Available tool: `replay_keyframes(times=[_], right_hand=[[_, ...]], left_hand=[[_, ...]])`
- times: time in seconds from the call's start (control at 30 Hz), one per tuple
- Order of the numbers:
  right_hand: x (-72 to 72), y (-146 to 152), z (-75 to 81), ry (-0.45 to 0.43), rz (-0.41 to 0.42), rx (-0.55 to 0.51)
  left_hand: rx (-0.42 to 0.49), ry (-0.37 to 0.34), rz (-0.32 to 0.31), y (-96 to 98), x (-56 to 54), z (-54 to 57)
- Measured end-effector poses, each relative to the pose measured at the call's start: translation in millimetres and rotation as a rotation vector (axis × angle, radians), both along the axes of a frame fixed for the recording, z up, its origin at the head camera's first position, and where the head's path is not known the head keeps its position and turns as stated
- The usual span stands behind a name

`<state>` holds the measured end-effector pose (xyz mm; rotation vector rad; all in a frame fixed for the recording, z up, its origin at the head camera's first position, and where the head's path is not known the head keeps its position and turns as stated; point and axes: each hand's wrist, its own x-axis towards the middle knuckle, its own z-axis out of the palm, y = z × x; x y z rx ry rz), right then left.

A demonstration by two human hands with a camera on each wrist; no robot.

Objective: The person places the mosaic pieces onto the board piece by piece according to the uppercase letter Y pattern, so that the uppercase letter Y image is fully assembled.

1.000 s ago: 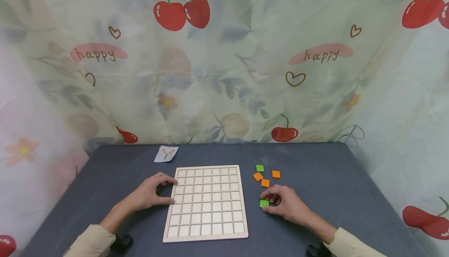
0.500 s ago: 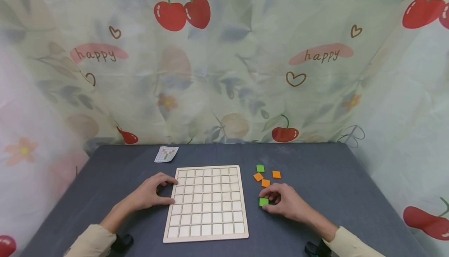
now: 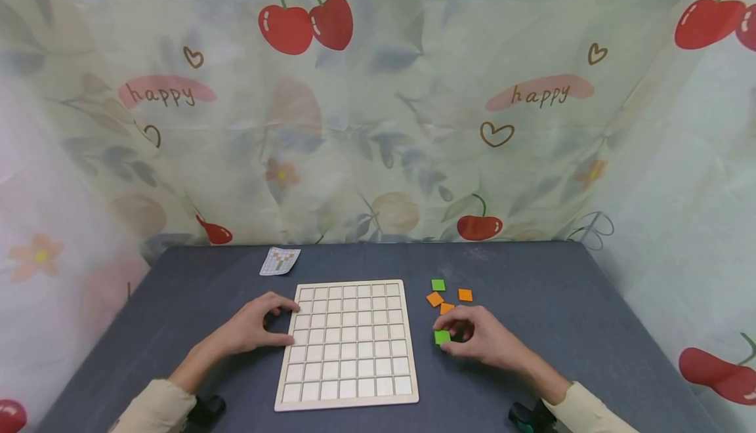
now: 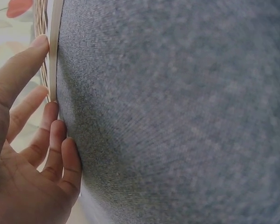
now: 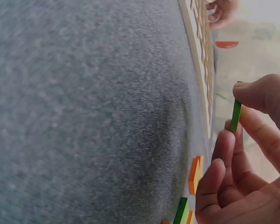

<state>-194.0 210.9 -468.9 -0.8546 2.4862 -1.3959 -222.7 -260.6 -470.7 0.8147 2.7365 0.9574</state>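
A pale wooden grid board (image 3: 348, 402) lies flat on the dark cloth. At its left edge, my left hand (image 3: 256, 321) touches the frame with thumb and fingertips spread apart. The left wrist view shows those fingers along the thin board edge (image 4: 53, 70). To the right of the board, my right hand (image 3: 483, 338) pinches a small green square tile (image 3: 441, 337) between thumb and fingers. Seen edge-on in the right wrist view, the green tile (image 5: 236, 115) is held above the cloth.
Beyond the right hand lie another green tile (image 3: 438, 285) and orange tiles (image 3: 465, 295), one partly hidden by the fingers. A small paper card (image 3: 280, 261) with a coloured grid pattern lies behind the board. A printed curtain (image 3: 378, 124) hangs along the table's back.
My right hand has moved slightly away from me and to the left with the green tile, now overlapping the nearest orange tile. My left hand has stayed at the board's edge.
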Motion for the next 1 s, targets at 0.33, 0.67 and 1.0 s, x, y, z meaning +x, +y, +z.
replay_keyframes(times=[0.33,0.67,1.0], right_hand=[[-1.3,-4,1.7,-0.029,0.004,-0.066],[-3.7,-14,-1.8,-0.027,0.069,-0.096],[-5.4,-29,-2.5,-0.036,0.074,-0.12]], left_hand=[[0.004,-0.009,0.01,-2.3,-1.0,-0.1],[-0.003,-0.005,0.007,-2.5,-3.1,-0.8],[0.002,0.002,0.018,2.0,-6.5,-0.2]])
